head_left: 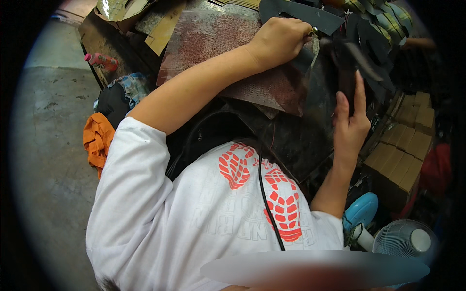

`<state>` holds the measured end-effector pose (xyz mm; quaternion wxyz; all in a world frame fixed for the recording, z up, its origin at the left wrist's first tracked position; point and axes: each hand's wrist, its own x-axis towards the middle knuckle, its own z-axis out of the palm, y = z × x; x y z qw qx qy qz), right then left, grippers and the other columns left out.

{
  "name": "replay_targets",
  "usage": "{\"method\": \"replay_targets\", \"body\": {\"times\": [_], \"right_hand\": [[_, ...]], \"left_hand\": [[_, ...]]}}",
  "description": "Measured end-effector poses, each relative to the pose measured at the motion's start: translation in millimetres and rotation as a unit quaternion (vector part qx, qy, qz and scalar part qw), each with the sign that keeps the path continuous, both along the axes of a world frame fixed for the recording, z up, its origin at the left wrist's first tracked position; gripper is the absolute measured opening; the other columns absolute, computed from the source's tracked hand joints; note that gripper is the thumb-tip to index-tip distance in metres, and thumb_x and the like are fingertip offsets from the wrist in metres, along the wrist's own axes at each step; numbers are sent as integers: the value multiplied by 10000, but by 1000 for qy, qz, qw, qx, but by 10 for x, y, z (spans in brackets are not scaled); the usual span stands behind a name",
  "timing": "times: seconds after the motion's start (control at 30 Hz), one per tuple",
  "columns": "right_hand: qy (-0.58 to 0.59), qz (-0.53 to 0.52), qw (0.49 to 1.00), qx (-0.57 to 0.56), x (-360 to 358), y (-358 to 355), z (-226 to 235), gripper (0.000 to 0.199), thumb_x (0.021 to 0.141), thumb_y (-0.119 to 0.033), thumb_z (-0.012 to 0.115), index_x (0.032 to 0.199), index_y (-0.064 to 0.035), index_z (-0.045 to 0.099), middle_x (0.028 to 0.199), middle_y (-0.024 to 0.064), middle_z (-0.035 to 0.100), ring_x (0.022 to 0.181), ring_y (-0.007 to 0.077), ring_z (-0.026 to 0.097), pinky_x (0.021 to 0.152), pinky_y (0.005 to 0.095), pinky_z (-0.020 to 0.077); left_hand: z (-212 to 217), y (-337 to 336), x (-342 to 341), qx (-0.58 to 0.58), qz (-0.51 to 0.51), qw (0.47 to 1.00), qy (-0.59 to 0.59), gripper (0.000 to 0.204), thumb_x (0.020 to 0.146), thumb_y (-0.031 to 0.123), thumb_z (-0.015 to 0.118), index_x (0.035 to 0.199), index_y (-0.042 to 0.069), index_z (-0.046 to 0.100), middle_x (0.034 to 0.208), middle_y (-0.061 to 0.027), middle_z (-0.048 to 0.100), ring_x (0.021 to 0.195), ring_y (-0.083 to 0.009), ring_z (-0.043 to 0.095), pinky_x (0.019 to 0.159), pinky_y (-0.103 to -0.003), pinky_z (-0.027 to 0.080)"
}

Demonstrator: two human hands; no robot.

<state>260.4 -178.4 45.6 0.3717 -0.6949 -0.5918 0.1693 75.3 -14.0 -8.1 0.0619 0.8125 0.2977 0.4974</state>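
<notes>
While the person bends over the surface [111, 43], the left hand [281, 41] is clenched into a fist around a small metal tool [314, 32], of which only the tip shows past the knuckles, pressed against a dark sheet of material [315, 92]. The right hand [350, 127] is partly open, its fingers [359, 92] stretched upward along the edge of that same dark sheet, steadying it from the side; whether the thumb grips behind it cannot be told. The dark sheet lies between the two hands, over a reddish-brown textured sheet [204, 43] that spreads across the surface beneath the left forearm. Above the hands sit dark cut-out pieces [301, 17] and, just beside them, a stack of green striped pieces [383, 22]. To the right, well apart from the hands, are rows of brown cardboard boxes [405, 145], and lower down a white fan [405, 240] beside a blue fan [361, 211]. On the left, an orange cloth [97, 140] lies on the grey floor [48, 145], with a pink bottle [102, 60] near the surface's edge.
</notes>
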Motion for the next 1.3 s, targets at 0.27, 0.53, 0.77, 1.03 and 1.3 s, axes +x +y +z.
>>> {"method": "replay_targets", "body": {"times": [0.27, 0.53, 0.77, 1.03, 1.3], "right_hand": [[-118, -1, 992, -48, -54, -131, -149, 535, 989, -271, 678, 1500, -239, 519, 1102, 218, 731, 929, 377, 741, 742, 418, 559], [-57, 14, 998, -29, 156, -171, -302, 530, 991, -225, 676, 1499, -212, 525, 1226, 201, 708, 960, 306, 755, 769, 395, 573], [76, 146, 955, 248, 319, -185, 844, 595, 1019, -554, 512, 991, 26, 642, 849, 166, 657, 565, 188, 561, 534, 272, 480], [-3, -13, 998, -59, -10, -50, 79, 571, 991, -224, 684, 1527, -248, 490, 939, 136, 750, 659, 182, 646, 650, 350, 534], [-100, -2, 995, -25, 48, -196, -327, 536, 1025, -273, 647, 1537, -273, 489, 612, 13, 522, 554, 52, 460, 531, 252, 413]], "left_hand": [[-93, 163, -95, -459, -112, 846, -248, 148, 992, 149, 665, 971, 4, 674, 783, -21, 695, 681, -103, 665, 638, -272, 539], [-15, 59, -126, -345, -62, 928, -131, 166, 965, 161, 678, 941, -2, 690, 791, -83, 711, 710, -172, 695, 660, -296, 559], [-78, 127, 6, -90, -20, 995, -42, 192, 880, 207, 750, 958, 33, 732, 840, -131, 732, 804, -318, 725, 714, -380, 573], [-25, -38, 50, -12, -12, 1000, 4, 140, 855, 159, 713, 922, 38, 688, 837, -139, 697, 816, -354, 694, 742, -431, 560], [-120, 122, 6, -377, -82, 891, -238, 195, 962, 153, 700, 1033, -26, 730, 837, -96, 761, 736, -125, 753, 668, -257, 611]]}}
